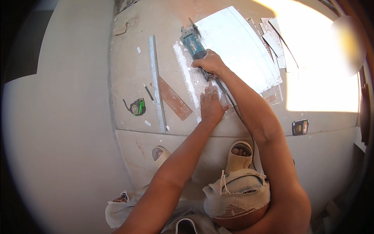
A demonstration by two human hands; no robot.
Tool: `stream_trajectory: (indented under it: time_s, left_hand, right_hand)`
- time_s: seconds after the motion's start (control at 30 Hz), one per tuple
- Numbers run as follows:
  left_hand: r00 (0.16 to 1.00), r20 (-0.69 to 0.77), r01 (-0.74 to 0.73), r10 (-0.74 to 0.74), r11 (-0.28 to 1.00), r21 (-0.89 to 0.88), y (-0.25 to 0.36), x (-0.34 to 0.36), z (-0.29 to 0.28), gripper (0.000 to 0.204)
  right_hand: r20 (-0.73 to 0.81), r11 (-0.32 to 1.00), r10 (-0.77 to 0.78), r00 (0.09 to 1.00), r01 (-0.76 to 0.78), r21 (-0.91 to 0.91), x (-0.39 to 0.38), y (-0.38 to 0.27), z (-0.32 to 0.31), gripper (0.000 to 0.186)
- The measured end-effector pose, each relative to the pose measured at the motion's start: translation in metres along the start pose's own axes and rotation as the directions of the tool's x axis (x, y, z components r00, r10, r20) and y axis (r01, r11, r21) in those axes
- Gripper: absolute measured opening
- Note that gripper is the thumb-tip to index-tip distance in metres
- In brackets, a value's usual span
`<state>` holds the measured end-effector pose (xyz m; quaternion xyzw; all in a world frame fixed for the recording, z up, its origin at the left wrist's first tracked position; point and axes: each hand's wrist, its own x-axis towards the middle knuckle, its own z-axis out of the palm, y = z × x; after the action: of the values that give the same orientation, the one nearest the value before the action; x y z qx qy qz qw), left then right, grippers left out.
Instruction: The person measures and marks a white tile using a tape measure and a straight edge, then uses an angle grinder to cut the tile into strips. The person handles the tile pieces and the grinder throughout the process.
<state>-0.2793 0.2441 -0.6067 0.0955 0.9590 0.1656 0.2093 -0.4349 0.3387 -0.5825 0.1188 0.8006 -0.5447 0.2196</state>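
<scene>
My right hand (209, 62) grips a teal-and-black angle grinder (190, 38), whose disc stands at the upper left edge of a large white panel (235, 43); reddish dust shows around it. My left hand (211, 102) lies flat with fingers apart on a speckled board (194, 93) under the panel's lower left, just below the grinder's rear. A power cord (231, 101) trails from the tool past my hands. To their left are a long metal bar (156, 82), a reddish-brown strip (174, 97), a dark pencil-like stick (148, 92) and a green-and-black tape measure (137, 107).
Cut strips (272, 43) are piled at the upper right, beside bright sunlight. A small dark box (300, 126) lies lower right near a floor seam. A pale wall (66, 128) borders the left. My sandalled feet (239, 156) are below the work, beside the cord.
</scene>
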Motion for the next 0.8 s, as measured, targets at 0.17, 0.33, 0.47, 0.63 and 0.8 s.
stream_trajectory:
  time_s: [0.17,0.33,0.47,0.63,0.8]
  left_hand:
    - [1.0,-0.002,0.004,-0.004,1.0,-0.008,0.002,0.0,-0.001,0.1]
    - [0.998,0.06,0.036,-0.037,0.999,0.02,0.006,0.001,-0.008,0.098]
    - [1.0,-0.02,-0.009,0.008,1.0,-0.025,0.003,-0.001,-0.004,0.099]
    - [1.0,-0.005,-0.009,0.009,1.0,-0.02,0.001,-0.001,-0.004,0.099]
    - [1.0,-0.003,-0.01,0.01,1.0,-0.015,0.0,-0.001,-0.003,0.1]
  right_hand:
    - [-0.013,1.0,0.0,1.0,0.0,-0.018,0.001,0.004,0.001,0.087]
    - [-0.01,1.0,-0.002,1.0,0.001,-0.016,-0.005,0.006,-0.001,0.086]
    - [0.0,0.999,0.034,0.999,-0.034,-0.005,-0.01,0.006,-0.001,0.084]
    - [-0.011,0.999,0.035,0.999,-0.035,-0.022,-0.015,0.008,-0.001,0.084]
    - [0.02,1.0,0.016,1.0,-0.016,0.003,-0.02,0.01,-0.005,0.089]
